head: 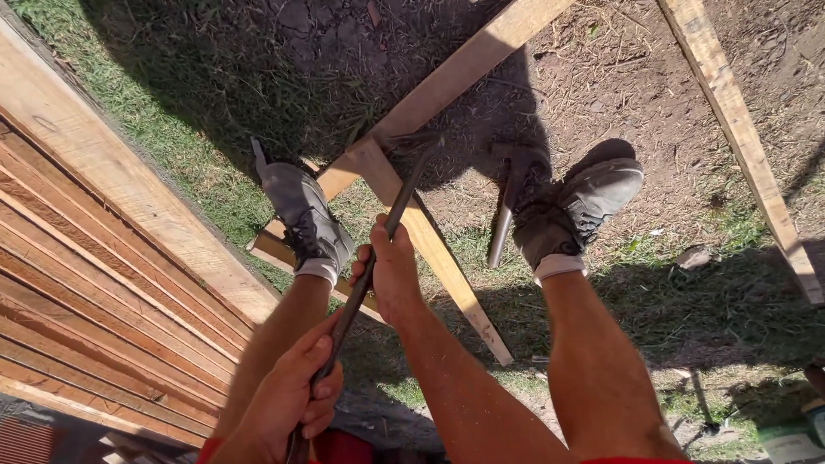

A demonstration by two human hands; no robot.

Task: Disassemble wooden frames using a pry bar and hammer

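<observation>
Crowbar (378,249) is clenched in both fists, right hand (394,271) high on the shaft, left hand (292,399) low, its claw set where two planks (430,241) join on the ground. Prying looks underway; next needs steady leverage. Shoes (305,219) pin the wood; a hammer (503,219) lies beside the right foot

Dull dark metal bar (365,279); rough pale wooden planks (430,232); scuffed grey shoes (305,219)

Stacked boards (103,283) at left, hammer (507,215) by grey shoe (580,210).
</observation>
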